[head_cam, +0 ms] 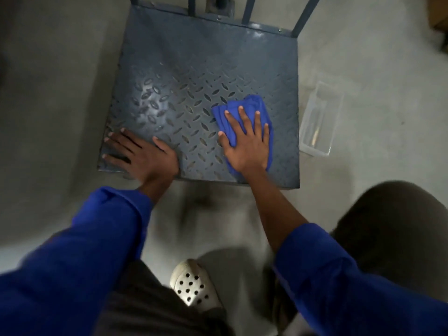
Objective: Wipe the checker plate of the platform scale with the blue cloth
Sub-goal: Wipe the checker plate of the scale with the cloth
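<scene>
The blue cloth [244, 115], bunched and folded, lies on the grey checker plate [194, 76] near its right front, pressed flat under the right hand [246, 144], fingers spread. The left hand [143, 154] rests flat at the front-left corner. No writing is readable; the scale's posts are cut off above.

Dim light here over a smooth pale grey concrete floor [60, 93], soft shadows smudged across it on the near side of the right hand [247, 144]. Just right of that hand sits a clear rectangular plastic tub [320, 117], something thin and pale inside. Far beyond it, a blurred brown shape [438, 13] at the corner
</scene>
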The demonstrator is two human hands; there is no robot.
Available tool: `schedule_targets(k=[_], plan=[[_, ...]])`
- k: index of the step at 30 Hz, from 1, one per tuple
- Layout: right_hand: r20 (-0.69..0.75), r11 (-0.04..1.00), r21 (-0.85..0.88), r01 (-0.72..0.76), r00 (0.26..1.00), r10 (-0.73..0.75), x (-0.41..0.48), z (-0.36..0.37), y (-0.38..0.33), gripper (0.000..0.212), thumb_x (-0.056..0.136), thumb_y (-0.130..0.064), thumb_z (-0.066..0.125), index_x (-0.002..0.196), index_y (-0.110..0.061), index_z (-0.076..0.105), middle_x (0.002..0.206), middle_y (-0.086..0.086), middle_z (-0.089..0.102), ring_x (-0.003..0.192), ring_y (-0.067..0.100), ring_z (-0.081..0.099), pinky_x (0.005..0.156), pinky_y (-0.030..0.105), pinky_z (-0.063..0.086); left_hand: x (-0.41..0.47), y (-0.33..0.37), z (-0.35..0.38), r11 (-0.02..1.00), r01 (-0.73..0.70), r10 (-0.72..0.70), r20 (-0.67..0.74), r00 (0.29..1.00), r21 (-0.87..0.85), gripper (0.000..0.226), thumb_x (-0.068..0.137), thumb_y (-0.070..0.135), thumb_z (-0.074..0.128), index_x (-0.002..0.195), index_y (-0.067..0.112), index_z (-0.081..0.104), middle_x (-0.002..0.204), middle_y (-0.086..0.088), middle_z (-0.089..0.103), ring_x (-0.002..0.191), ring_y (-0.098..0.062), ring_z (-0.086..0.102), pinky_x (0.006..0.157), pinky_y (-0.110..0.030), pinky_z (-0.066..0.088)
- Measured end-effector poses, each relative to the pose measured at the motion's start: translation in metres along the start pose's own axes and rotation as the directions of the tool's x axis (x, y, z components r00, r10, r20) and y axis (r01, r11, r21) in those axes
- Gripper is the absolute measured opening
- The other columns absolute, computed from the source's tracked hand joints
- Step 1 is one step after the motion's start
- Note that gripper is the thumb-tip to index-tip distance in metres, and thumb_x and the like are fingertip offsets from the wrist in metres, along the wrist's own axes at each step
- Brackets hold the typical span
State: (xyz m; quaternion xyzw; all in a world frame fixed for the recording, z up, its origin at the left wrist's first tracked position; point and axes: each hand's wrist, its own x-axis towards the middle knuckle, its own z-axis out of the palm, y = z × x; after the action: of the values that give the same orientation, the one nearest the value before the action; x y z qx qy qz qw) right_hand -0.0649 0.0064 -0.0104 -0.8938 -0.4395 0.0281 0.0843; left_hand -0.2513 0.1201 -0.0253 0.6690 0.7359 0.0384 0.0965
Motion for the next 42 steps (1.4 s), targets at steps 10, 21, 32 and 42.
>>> schedule_targets(k=[10, 21, 32, 42], plan=[[-0.031, 0.993, 0.112, -0.031, 0.999, 0.035, -0.025, 0.015, -0.037, 0.061, 0.105, -0.065, 0.025, 0.163, -0.047, 0.020, 0.175, -0.012, 0.011, 0.163, 0.031, 0.001, 0.130, 0.057, 0.006, 0.007, -0.047, -0.003, 0.804, -0.581, 0.592, -0.064, 0.804, 0.126, 0.080, 0.109, 0.056, 0.017, 0.167, 0.001, 0.020, 0.175, -0.023, 0.016, 0.164, -0.038, 0.010, 0.132, -0.061, 0.005], [-0.011, 0.988, 0.100, -0.118, 0.993, 0.120, 0.034, -0.005, 0.048, 0.069, 0.100, -0.076, 0.025, 0.162, -0.047, 0.023, 0.175, -0.004, 0.017, 0.161, 0.039, 0.011, 0.127, 0.064, 0.013, -0.012, -0.067, -0.007, 0.746, -0.656, 0.662, -0.024, 0.749, 0.114, 0.078, 0.111, 0.054, 0.016, 0.168, 0.002, 0.016, 0.176, -0.021, 0.011, 0.165, -0.035, 0.005, 0.133, -0.057, 0.002], [-0.054, 0.997, 0.051, -0.061, 0.997, 0.063, -0.067, -0.008, 0.050, 0.064, 0.100, -0.076, 0.031, 0.160, -0.051, 0.029, 0.173, -0.013, 0.023, 0.161, 0.030, 0.015, 0.130, 0.053, 0.015, -0.040, -0.043, 0.000, 0.717, -0.691, 0.694, 0.005, 0.720, 0.094, 0.084, 0.107, 0.064, 0.012, 0.167, 0.005, 0.018, 0.176, -0.023, 0.010, 0.164, -0.039, 0.004, 0.130, -0.064, 0.000], [-0.018, 0.999, 0.044, -0.003, 1.000, 0.004, -0.060, 0.005, 0.001, 0.066, 0.104, -0.071, 0.020, 0.164, -0.046, 0.015, 0.176, -0.009, 0.010, 0.163, 0.033, 0.004, 0.131, 0.056, 0.007, -0.024, -0.077, -0.004, 0.687, -0.726, 0.719, -0.111, 0.686, -0.036, 0.076, 0.108, 0.061, 0.031, 0.167, 0.013, 0.027, 0.174, -0.019, 0.020, 0.164, -0.035, 0.014, 0.133, -0.054, 0.010]])
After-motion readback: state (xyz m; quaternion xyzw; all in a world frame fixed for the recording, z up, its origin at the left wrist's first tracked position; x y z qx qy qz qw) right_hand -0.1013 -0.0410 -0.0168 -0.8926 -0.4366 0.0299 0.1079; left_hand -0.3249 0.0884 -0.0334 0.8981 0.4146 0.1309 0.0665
